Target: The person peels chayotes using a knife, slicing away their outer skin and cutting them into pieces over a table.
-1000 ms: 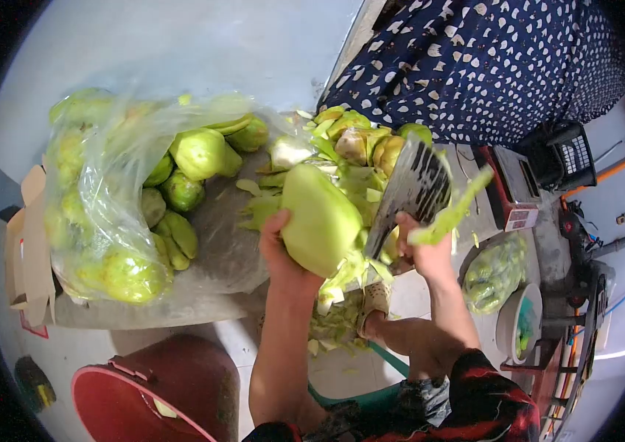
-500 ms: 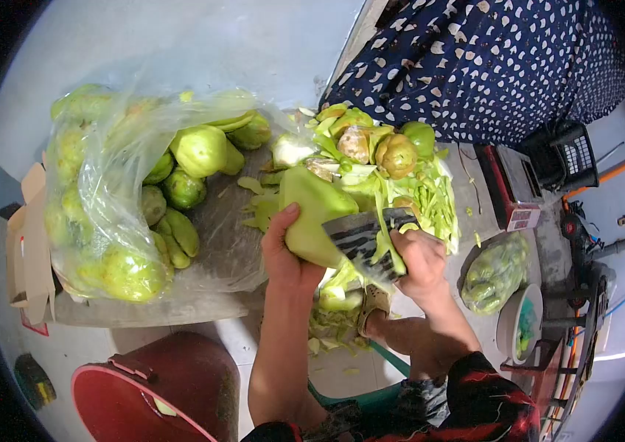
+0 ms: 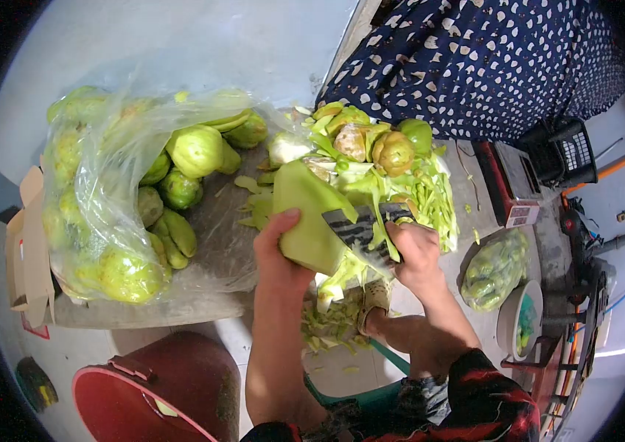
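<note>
My left hand [image 3: 280, 254] is wrapped round the lower left side of a large, pale green chayote [image 3: 309, 210] with smooth peeled faces. In my right hand [image 3: 414, 252] is a broad-bladed knife [image 3: 353, 232], its dark blade streaked with wet bits and its edge end close against the chayote's right side. A strip of peel [image 3: 379, 221] hangs over the blade. The knife's handle is mostly hidden by my fingers. Behind both hands lies a heap of peelings [image 3: 430, 199], with several whole, browned chayotes [image 3: 393, 153] on top.
On the table's left, a clear plastic bag [image 3: 99, 199] holds several chayotes; others [image 3: 196, 150] lie at its mouth. A red bucket [image 3: 106, 383] stands below. To the right are a red scale [image 3: 508, 180], another filled bag [image 3: 497, 269] and a white bucket [image 3: 511, 324]. Peelings litter the floor [image 3: 334, 324].
My left hand and the chayote have shifted slightly left. The knife has moved a little up, and its blade is turned slightly. Peel strips below the chayote hang differently.
</note>
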Available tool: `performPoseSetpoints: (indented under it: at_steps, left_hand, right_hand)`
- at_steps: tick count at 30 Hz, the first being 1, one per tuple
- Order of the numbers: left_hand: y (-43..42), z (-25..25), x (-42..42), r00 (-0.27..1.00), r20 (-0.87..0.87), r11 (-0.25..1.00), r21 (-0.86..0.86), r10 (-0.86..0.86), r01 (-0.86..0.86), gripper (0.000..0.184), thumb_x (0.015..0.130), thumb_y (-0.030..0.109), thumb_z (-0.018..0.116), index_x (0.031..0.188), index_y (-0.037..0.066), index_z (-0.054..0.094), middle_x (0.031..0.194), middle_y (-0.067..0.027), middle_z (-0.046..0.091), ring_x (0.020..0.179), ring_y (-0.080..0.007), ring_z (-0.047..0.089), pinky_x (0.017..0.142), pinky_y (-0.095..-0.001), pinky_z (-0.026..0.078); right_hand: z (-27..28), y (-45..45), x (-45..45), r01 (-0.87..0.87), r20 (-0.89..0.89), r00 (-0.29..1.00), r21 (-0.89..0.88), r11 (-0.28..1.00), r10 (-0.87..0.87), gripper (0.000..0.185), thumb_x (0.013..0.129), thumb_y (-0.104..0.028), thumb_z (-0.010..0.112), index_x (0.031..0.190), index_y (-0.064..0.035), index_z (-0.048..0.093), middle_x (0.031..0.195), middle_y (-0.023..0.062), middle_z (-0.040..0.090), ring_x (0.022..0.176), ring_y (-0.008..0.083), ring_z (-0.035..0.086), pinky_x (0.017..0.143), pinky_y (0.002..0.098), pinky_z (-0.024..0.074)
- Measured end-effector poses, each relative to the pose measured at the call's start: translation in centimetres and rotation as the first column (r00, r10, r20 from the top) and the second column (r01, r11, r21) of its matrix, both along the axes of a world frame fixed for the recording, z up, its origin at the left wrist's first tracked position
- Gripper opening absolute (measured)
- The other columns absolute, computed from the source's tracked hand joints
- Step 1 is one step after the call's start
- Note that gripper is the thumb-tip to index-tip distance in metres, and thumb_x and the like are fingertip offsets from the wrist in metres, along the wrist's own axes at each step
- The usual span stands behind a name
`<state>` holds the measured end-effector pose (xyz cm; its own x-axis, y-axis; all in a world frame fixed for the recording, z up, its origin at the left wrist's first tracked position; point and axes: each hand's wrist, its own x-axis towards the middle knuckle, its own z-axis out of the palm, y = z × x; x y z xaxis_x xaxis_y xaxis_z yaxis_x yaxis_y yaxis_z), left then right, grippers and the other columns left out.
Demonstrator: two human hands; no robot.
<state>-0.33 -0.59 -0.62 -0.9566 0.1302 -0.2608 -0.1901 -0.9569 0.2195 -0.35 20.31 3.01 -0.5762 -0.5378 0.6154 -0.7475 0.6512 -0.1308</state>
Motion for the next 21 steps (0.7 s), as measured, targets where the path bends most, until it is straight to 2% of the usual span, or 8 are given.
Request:
performPoseSetpoints:
  at_steps: [2,6,9,12,14,16,19,21]
  left_hand:
    - [-0.6,0.7,0.0,1.0,-0.003,1.0,-0.03,0.0,0.0,0.056,0.075,0.026,0.061,0.123,-0.002,0.054,0.109,-0.0179,0.064,0.099,-0.0337,0.063,0.092,-0.0463,0.051]
    - [-1.0,0.5,0.3,0.999,-0.019,0.999,-0.017,-0.044,0.044,0.055,0.075,0.024,0.062,0.122,-0.002,0.055,0.108,-0.0181,0.065,0.098,-0.0334,0.064,0.089,-0.0464,0.053]
    - [-1.1,0.6,0.3,0.996,-0.056,0.995,-0.083,-0.064,0.06,0.054,0.074,0.023,0.061,0.122,-0.003,0.056,0.109,-0.0188,0.064,0.097,-0.0338,0.065,0.087,-0.0473,0.054]
    - [-1.6,1.1,0.5,0.978,-0.148,0.988,0.033,-0.146,0.153,0.057,0.077,0.015,0.061,0.129,-0.002,0.046,0.113,-0.016,0.06,0.101,-0.0289,0.063,0.086,-0.0409,0.055]
    - [-1.5,0.9,0.4,0.975,-0.138,0.984,-0.011,-0.176,0.177,0.058,0.076,0.013,0.061,0.13,-0.001,0.046,0.115,-0.0159,0.059,0.1,-0.0282,0.063,0.086,-0.0401,0.054]
    - [-0.8,1.2,0.5,0.972,-0.154,0.984,-0.037,-0.179,0.175,0.06,0.075,0.013,0.061,0.131,-0.001,0.045,0.114,-0.0158,0.059,0.1,-0.0278,0.063,0.087,-0.0395,0.054]
    - [-0.4,1.7,0.8,0.962,-0.175,0.977,-0.06,-0.212,0.204,0.063,0.074,0.013,0.062,0.133,-0.001,0.044,0.114,-0.0157,0.059,0.101,-0.0272,0.062,0.088,-0.0385,0.053]
    - [-0.7,1.5,0.7,0.97,-0.124,0.972,-0.137,-0.211,0.193,0.065,0.073,0.013,0.062,0.134,-0.001,0.043,0.114,-0.0158,0.059,0.101,-0.0269,0.062,0.088,-0.0384,0.053]
  right_hand:
    - [0.4,0.0,0.7,0.035,0.044,0.998,0.057,0.998,-0.038,0.034,0.058,0.001,0.064,0.092,0.0014,0.058,0.064,0.0097,0.047,0.053,0.0287,0.053,0.047,0.0385,0.0413]
    - [0.7,-0.1,0.8,0.008,0.014,1.0,0.015,1.0,-0.008,0.036,0.058,-0.004,0.067,0.093,0.0004,0.057,0.065,0.0106,0.048,0.055,0.0297,0.054,0.048,0.039,0.0419]
    - [-0.2,0.6,0.0,0.015,0.079,0.997,0.003,1.0,-0.015,0.043,0.057,-0.014,0.071,0.094,0.0016,0.057,0.065,0.0107,0.047,0.054,0.0302,0.053,0.048,0.0389,0.043]
    - [0.8,0.4,0.5,-0.013,0.078,0.997,0.012,1.0,0.012,0.04,0.06,-0.015,0.07,0.095,0.0018,0.058,0.064,0.0103,0.047,0.053,0.03,0.053,0.048,0.0391,0.0425]
    - [2.0,-0.4,1.4,-0.044,-0.008,0.999,0.039,0.998,0.045,0.038,0.062,-0.016,0.069,0.094,0.0014,0.059,0.063,0.0099,0.047,0.053,0.0296,0.053,0.048,0.039,0.0424]
    - [1.8,-0.2,1.6,-0.046,0.063,0.997,0.015,0.999,0.045,0.037,0.061,-0.015,0.069,0.093,0.0012,0.059,0.062,0.0102,0.047,0.052,0.0296,0.053,0.048,0.039,0.0428]
    - [-0.7,1.1,-0.3,0.074,0.113,0.991,-0.016,0.997,-0.072,0.037,0.064,-0.018,0.07,0.093,0.0007,0.059,0.063,0.012,0.05,0.053,0.0316,0.054,0.049,0.0397,0.0435]
    - [0.1,0.6,0.1,0.028,0.089,0.996,-0.021,0.999,-0.026,0.036,0.064,-0.018,0.07,0.093,0.001,0.058,0.064,0.0117,0.05,0.053,0.0313,0.054,0.049,0.0395,0.0436]
